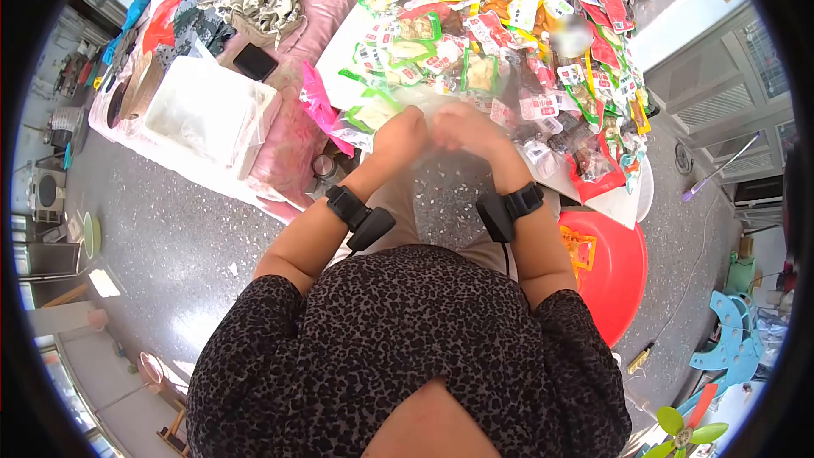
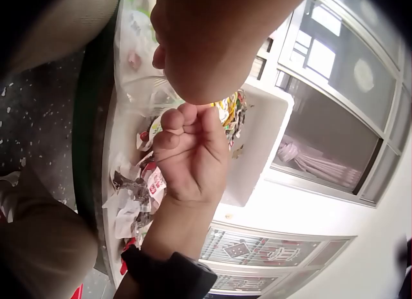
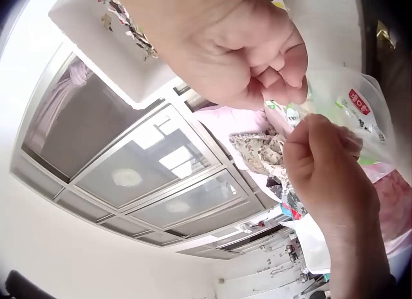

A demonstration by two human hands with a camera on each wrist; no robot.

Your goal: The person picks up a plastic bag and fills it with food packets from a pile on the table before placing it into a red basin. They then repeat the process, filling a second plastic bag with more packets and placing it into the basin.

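Both hands meet close together at the table's near edge. A clear plastic bag hangs from them, and a packet with a red and black label shows through its film. My left hand has its fingers curled tightly and grips the gathered film. Beside it, my right hand pinches the film between thumb and bent fingers, its palm facing up in the left wrist view. The stretch of film between the fingertips is mostly hidden. Just beyond the hands lie sealed food packets with green, red and yellow borders.
Packets pile thickly over the white table. A white foam box and a black phone sit on the pink-covered bed at left. On the floor at right stands a red basin with an orange packet inside.
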